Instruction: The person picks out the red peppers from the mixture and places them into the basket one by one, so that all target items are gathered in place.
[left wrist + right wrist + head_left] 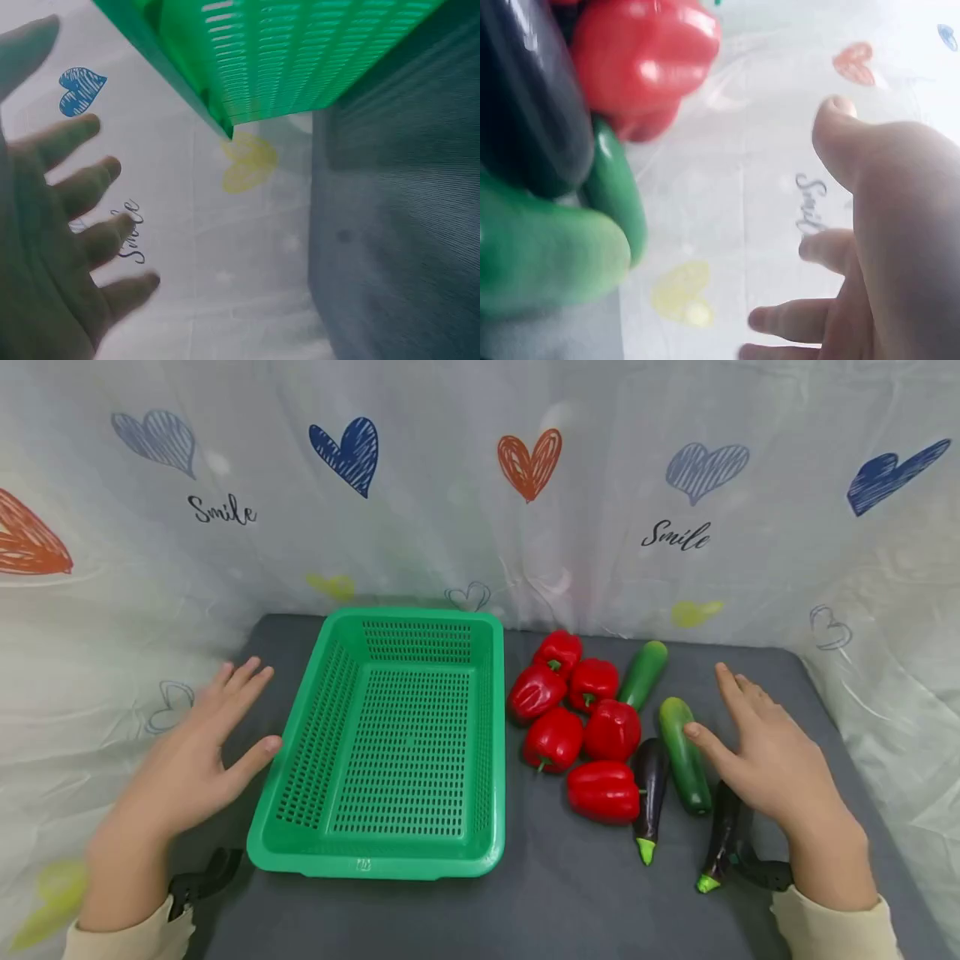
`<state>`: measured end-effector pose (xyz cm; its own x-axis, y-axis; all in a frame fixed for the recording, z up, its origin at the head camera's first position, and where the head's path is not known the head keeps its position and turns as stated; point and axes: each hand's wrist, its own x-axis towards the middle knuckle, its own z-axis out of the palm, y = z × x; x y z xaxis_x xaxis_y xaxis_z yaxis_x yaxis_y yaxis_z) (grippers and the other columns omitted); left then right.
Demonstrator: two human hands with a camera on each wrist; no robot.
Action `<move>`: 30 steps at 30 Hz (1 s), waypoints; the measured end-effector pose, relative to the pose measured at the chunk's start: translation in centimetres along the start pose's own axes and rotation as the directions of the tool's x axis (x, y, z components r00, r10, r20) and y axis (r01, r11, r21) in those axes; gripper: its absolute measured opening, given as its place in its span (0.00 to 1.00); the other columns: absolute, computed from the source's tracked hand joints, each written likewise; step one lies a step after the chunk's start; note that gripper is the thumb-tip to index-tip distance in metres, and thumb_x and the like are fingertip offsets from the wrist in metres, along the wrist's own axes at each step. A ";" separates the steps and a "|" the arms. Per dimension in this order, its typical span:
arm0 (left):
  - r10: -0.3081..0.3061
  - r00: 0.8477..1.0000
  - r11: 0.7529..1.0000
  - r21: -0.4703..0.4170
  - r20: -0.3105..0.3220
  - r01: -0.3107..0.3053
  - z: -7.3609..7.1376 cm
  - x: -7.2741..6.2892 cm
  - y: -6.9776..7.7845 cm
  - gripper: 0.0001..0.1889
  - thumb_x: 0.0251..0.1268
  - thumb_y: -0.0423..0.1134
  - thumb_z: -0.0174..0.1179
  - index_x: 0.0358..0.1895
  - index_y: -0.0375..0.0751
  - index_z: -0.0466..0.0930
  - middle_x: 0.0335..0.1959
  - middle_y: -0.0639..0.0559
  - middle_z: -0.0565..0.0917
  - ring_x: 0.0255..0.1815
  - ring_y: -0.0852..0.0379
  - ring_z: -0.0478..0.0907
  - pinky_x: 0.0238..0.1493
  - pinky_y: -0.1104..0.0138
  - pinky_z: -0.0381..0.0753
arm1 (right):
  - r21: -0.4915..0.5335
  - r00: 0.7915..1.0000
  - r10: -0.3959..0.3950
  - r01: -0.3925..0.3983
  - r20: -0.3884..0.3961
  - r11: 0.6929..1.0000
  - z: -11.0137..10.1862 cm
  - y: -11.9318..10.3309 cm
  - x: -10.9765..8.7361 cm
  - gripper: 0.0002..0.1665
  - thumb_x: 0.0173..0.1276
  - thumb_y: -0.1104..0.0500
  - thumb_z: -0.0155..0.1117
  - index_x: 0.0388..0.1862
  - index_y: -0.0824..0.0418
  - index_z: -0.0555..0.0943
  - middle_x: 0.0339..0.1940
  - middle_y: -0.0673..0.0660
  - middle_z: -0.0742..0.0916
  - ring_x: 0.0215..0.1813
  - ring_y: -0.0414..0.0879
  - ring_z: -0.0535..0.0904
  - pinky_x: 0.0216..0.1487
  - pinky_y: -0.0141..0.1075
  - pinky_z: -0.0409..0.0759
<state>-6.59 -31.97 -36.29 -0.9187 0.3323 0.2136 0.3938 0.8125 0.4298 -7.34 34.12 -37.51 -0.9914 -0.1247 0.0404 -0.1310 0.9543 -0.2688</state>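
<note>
My left hand (198, 752) is held out beside the left rim of a green plastic basket (375, 867), fingers spread and nothing in them. In the left wrist view the same hand (52, 217) shows its separated fingers near the basket's slotted wall (300, 52). On the other side, my right hand (772, 752) hovers over the right part of the table, fingers extended and holding nothing. Its thumb overlaps a cucumber (684, 756) in the head view, and an eggplant (722, 839) lies partly hidden under that hand. The right wrist view shows the hand (900, 240) apart from the vegetables.
Several red bell peppers (553, 739) lie clustered right of the basket. Beside them are another eggplant (650, 785) and a second cucumber (643, 672). A dark grey table (555, 893) carries everything, with a white curtain (435, 527) printed with hearts behind it.
</note>
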 end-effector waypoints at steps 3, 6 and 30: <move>0.009 0.995 0.999 -0.031 -0.095 -0.012 0.6 -1.0 0.4 0.45 0.75 0.42 0.72 0.89 0.59 0.59 0.87 0.52 0.64 0.85 0.47 0.64 0.83 0.54 0.59 | -0.001 0.999 0.015 -0.015 -0.034 1.000 0.2 -0.9 -0.6 0.54 0.82 0.32 0.60 0.92 0.60 0.54 0.80 0.77 0.72 0.74 0.79 0.72 0.56 0.78 0.72; 0.056 0.978 0.996 -0.062 -0.203 -0.070 1.5 -1.6 0.9 0.43 0.71 0.38 0.73 0.87 0.56 0.65 0.79 0.49 0.77 0.73 0.61 0.76 0.73 0.77 0.61 | 0.007 0.995 0.050 -0.049 -0.082 0.999 0.4 -2.0 -1.4 0.49 0.81 0.32 0.61 0.86 0.62 0.67 0.72 0.72 0.82 0.61 0.73 0.83 0.41 0.68 0.80; 0.141 0.948 0.826 -0.494 -0.285 -0.271 7.3 -5.9 0.3 0.33 0.56 0.22 0.75 0.68 0.23 0.78 0.81 0.26 0.65 0.83 0.47 0.63 0.73 0.72 0.64 | 0.185 0.994 0.087 -0.074 -0.064 0.980 5.2 -10.7 -6.7 0.44 0.76 0.33 0.69 0.79 0.59 0.76 0.61 0.60 0.87 0.52 0.53 0.86 0.46 0.56 0.85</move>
<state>-1.23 -30.21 -43.80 -0.8068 0.2925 0.5134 0.5897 0.3444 0.7305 0.65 23.31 -39.92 -0.9966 -0.0238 0.0784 -0.0563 0.8942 -0.4441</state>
